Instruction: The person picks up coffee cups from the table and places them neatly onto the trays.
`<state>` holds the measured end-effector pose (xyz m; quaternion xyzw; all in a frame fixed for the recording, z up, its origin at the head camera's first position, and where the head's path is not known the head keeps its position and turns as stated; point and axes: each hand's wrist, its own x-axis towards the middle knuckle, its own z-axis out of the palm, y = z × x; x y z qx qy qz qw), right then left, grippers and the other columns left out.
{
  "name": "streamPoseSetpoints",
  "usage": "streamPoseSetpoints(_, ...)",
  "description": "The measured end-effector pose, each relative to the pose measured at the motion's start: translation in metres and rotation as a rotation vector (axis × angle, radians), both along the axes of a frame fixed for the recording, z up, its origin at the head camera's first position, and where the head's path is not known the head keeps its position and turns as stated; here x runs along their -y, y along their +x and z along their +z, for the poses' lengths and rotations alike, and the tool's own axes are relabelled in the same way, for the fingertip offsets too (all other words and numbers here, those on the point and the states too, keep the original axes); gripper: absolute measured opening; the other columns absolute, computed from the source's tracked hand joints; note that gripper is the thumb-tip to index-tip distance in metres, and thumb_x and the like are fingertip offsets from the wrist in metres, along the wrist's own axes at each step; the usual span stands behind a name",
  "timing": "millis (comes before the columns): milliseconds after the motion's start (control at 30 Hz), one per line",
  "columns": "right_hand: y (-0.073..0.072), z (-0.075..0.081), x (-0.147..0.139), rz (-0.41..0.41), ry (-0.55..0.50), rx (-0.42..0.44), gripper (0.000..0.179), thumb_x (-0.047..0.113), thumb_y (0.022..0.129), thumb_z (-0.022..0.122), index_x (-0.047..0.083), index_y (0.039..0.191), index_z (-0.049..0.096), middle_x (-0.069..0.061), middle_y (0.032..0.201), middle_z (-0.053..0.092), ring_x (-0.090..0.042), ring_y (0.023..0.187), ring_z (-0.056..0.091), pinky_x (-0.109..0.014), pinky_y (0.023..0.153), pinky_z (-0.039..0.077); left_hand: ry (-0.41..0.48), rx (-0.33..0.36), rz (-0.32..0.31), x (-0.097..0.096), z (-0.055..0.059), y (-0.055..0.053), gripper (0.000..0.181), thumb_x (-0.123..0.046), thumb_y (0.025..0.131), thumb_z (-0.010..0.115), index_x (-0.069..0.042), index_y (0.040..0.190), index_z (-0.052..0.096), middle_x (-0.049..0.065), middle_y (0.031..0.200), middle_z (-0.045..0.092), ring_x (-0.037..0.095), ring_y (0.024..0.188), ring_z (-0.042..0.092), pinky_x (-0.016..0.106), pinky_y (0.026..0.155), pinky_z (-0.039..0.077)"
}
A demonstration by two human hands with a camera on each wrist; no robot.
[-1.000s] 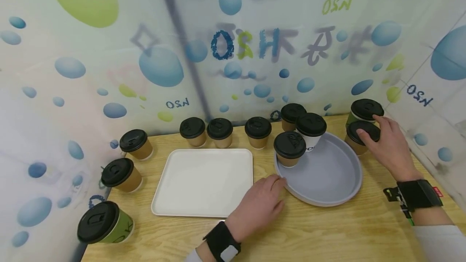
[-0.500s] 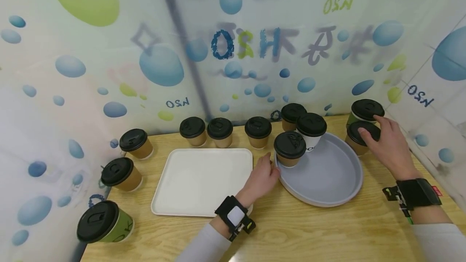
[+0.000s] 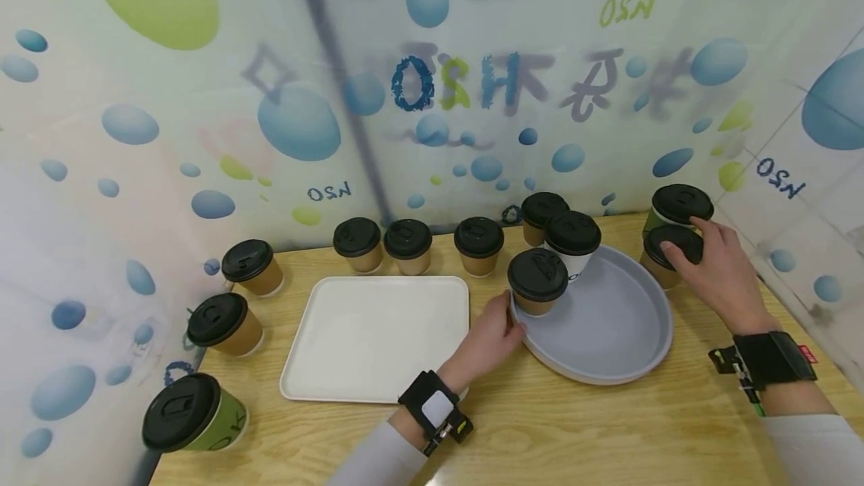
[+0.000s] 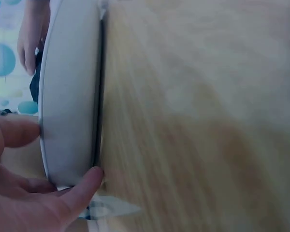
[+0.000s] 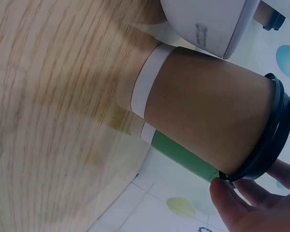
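A round grey tray [image 3: 607,328] lies on the wooden table. My left hand [image 3: 487,343] grips its left side, the thumb at the upper rim and a fingertip [image 4: 94,176] low on the wall in the left wrist view. Inside the tray, near that hand, stands a brown paper cup with a black lid [image 3: 538,283]. Behind it is a white cup [image 3: 574,242], also lidded. My right hand [image 3: 718,268] holds another brown cup [image 5: 208,106] by its black lid, right of the tray. A green cup [image 3: 678,205] stands just behind that one.
A white rectangular tray [image 3: 378,340] lies left of the round one. Several lidded cups line the back, including a brown cup [image 3: 478,246] near the middle. At the left edge stand two brown cups and a green cup [image 3: 196,412]. A printed backdrop [image 3: 472,171] rises behind the table.
My left hand has moved from the tray's front left up along its left side and now grips it. The cups in the tray have shifted slightly. My right hand has barely moved.
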<state>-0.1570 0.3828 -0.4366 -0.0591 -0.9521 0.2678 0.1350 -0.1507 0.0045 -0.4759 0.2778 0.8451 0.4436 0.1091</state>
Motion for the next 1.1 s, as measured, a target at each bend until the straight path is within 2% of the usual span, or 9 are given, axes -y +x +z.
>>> streamPoseSetpoints(67,0.000,-0.001,0.001,-0.009,0.008,0.012,0.084,0.047,0.106,0.052,-0.012,0.157,0.024,-0.046,0.150,0.024,-0.065,0.133,0.030,-0.079,0.101,0.029,-0.036,0.007,-0.006,0.002,0.001,0.007,0.066,-0.014,0.106,0.054,0.010,0.159,0.023,0.029,0.155,0.038,0.032,0.143,0.043,0.042,0.115,0.041)
streamPoseSetpoints(100,0.000,-0.001,0.001,-0.013,0.012,0.017,0.084,0.048,0.106,0.052,-0.012,0.157,0.024,-0.046,0.150,0.024,-0.065,0.133,0.031,-0.080,0.100,0.030,-0.065,0.009,-0.005,0.003,0.001,0.011,0.068,-0.018,0.106,0.054,0.009,0.160,0.021,0.028,0.160,0.032,0.032,0.148,0.036,0.041,0.119,0.035)
streamPoseSetpoints(267,0.001,-0.002,0.003,-0.018,0.014,0.029,0.084,0.049,0.105,0.053,-0.012,0.157,0.026,-0.046,0.149,0.025,-0.066,0.131,0.032,-0.080,0.099,0.031,-0.204,-0.006,0.001,0.007,0.001,0.028,0.075,-0.027,0.105,0.057,0.005,0.162,0.020,0.023,0.167,0.022,0.029,0.151,0.033,0.039,0.118,0.036)
streamPoseSetpoints(433,0.002,-0.003,0.003,-0.008,0.012,0.037,0.086,0.050,0.104,0.054,-0.012,0.156,0.025,-0.047,0.149,0.026,-0.066,0.131,0.032,-0.080,0.100,0.030,-0.313,-0.103,-0.024,0.010,0.002,0.041,0.079,-0.031,0.104,0.062,0.001,0.163,0.021,0.017,0.171,0.015,0.024,0.154,0.026,0.036,0.119,0.034)
streamPoseSetpoints(567,0.002,-0.005,0.001,0.003,0.008,0.050,0.090,0.052,0.103,0.057,-0.012,0.157,0.024,-0.046,0.151,0.025,-0.066,0.131,0.031,-0.080,0.099,0.030,-0.398,-0.192,-0.047,0.013,0.003,0.050,0.078,-0.035,0.104,0.062,0.000,0.162,0.025,0.017,0.171,0.017,0.023,0.155,0.024,0.035,0.119,0.034)
streamPoseSetpoints(633,0.003,-0.006,0.001,0.004,0.005,0.056,0.093,0.053,0.101,0.060,-0.011,0.158,0.023,-0.046,0.151,0.024,-0.066,0.132,0.031,-0.080,0.099,0.030,-0.431,-0.211,-0.061,0.015,0.004,0.053,0.078,-0.037,0.104,0.062,0.000,0.162,0.026,0.017,0.170,0.018,0.023,0.155,0.025,0.035,0.119,0.035)
streamPoseSetpoints(833,0.001,-0.008,0.000,0.017,-0.008,0.073,0.098,0.053,0.098,0.066,-0.009,0.159,0.021,-0.046,0.153,0.020,-0.067,0.132,0.029,-0.081,0.098,0.030,-0.462,-0.272,-0.062,0.018,0.006,0.057,0.077,-0.038,0.103,0.063,0.000,0.161,0.029,0.017,0.169,0.021,0.025,0.153,0.029,0.037,0.117,0.038)
streamPoseSetpoints(967,0.004,-0.004,0.001,0.021,-0.010,0.068,0.095,0.051,0.099,0.065,-0.010,0.159,0.023,-0.046,0.152,0.020,-0.067,0.131,0.031,-0.081,0.097,0.031,-0.441,-0.310,-0.030,0.020,0.006,0.053,0.074,-0.036,0.102,0.064,0.000,0.159,0.034,0.019,0.169,0.022,0.032,0.153,0.031,0.042,0.114,0.042)
streamPoseSetpoints(1100,0.010,0.007,0.006,0.018,-0.009,0.021,0.090,0.048,0.100,0.065,-0.009,0.158,0.027,-0.043,0.153,0.021,-0.066,0.132,0.030,-0.080,0.099,0.030,-0.434,-0.311,-0.028,0.021,0.007,0.047,0.075,-0.036,0.102,0.063,0.001,0.159,0.033,0.020,0.169,0.020,0.036,0.152,0.031,0.043,0.113,0.043)
